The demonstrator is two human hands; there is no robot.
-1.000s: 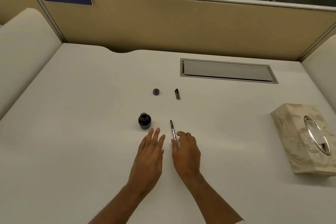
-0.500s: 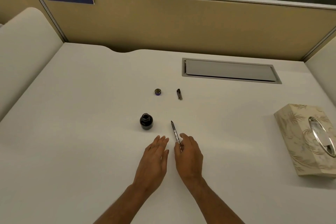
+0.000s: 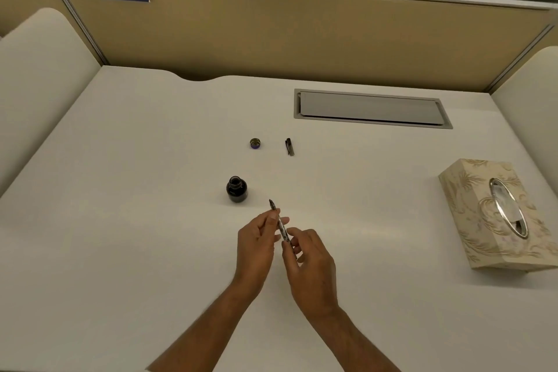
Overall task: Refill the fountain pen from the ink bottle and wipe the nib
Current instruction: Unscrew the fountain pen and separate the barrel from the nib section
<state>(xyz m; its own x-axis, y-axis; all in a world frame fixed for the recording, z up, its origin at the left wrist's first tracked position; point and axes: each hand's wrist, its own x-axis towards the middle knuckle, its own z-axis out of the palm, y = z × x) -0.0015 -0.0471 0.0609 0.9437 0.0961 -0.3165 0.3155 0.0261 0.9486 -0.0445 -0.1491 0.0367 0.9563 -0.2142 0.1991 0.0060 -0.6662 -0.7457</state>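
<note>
Above the table (image 3: 120, 220), left hand (image 3: 256, 241) and right hand (image 3: 311, 260) pinch the fountain pen (image 3: 281, 226). Lower its nib (image 3: 272, 205) straight into the ink bottle (image 3: 237, 189).

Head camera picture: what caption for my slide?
Left hand and right hand hold the fountain pen near the open ink bottle.

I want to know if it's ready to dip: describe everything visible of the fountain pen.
The fountain pen is slim and uncapped, with a pale speckled barrel and a dark nib. The left hand pinches it near the front, and the right hand pinches its rear end. The nib points away from the person, just right of the open ink bottle, not touching it.
</note>
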